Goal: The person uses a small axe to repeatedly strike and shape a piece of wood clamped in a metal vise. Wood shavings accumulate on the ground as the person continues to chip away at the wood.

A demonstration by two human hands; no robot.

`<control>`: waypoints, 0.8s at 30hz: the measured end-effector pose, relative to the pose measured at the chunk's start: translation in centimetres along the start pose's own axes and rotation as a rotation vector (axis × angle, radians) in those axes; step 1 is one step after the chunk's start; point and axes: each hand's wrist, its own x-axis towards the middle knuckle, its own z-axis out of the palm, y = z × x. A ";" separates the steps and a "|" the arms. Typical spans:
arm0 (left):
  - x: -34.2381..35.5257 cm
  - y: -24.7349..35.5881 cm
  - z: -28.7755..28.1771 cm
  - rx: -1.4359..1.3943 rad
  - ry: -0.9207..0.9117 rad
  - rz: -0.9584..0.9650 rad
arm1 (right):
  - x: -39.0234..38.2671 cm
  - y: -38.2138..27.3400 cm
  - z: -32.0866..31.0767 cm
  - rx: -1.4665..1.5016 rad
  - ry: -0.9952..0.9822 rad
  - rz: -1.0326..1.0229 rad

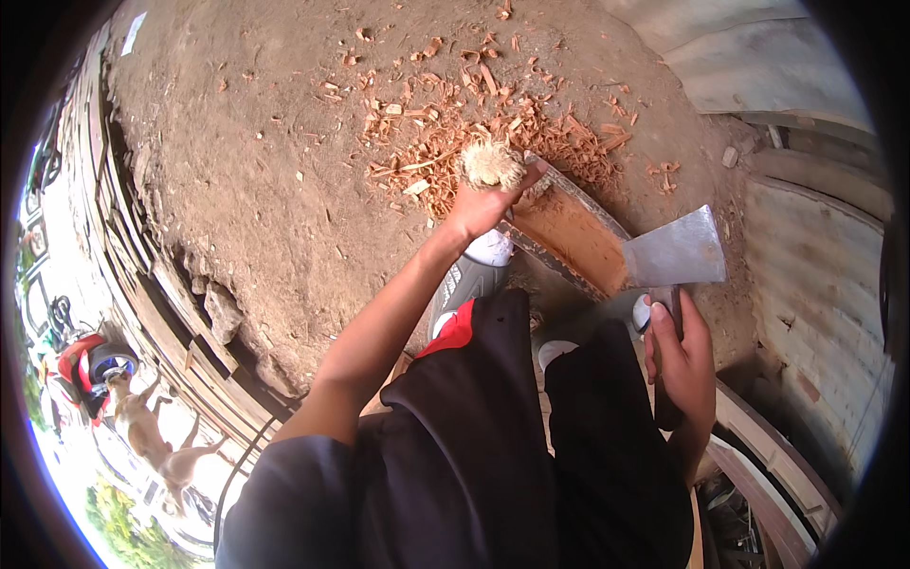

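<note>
My left hand [483, 207] is closed around the far end of a piece of wood [572, 228], with rough bark along its sides and a fresh orange-brown cut face. A pale, shaggy, fibrous tuft [493, 163] shows at that hand; whether it belongs to the wood I cannot tell. The wood slants down toward the right, its near end just in front of my shoes. In my right hand [681, 356] is the dark handle of an axe. Its broad grey axe head [678, 251] overlaps the wood's near end, the flared edge pointing right.
Orange wood shavings [427, 156] lie scattered over the dirt ground [246, 171]. Corrugated metal sheets [806, 284] stand at the right. Stacked planks [152, 284] and a stone [223, 313] line the left, with a tan dog [147, 431] and a red motorbike [81, 370] beyond.
</note>
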 end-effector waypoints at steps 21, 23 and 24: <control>-1.0 -1.5 1.1 0.077 -0.190 0.081 | 4.5 -4.5 5.6 -0.484 -0.032 -0.739; -1.6 -2.8 0.6 -0.174 -0.139 0.034 | 4.0 -5.4 5.4 -0.514 -0.097 -0.687; -2.7 -3.1 0.7 -0.337 -0.083 0.010 | 3.7 -5.7 5.0 -0.466 -0.081 -0.693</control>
